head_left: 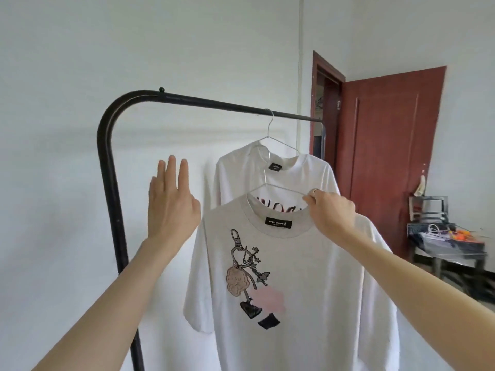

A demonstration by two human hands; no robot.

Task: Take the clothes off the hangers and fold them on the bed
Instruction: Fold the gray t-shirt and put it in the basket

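A light grey T-shirt [294, 290] with a keychain print hangs on a thin wire hanger [281, 187] off the rail, held in the air in front of me. My right hand [330, 212] grips that hanger's right arm at the collar. Behind it a white T-shirt [300, 172] stays on a second wire hanger [269, 129] hooked over the black clothes rail [214, 103]. My left hand [171, 204] is raised with straight fingers, left of the grey shirt, touching nothing. The bed is out of view.
The rail's black upright [112, 196] runs down on the left, close to my left arm. White wall lies behind. An open red-brown door [393, 156] stands at the right, and a small cluttered table [452, 245] sits past it.
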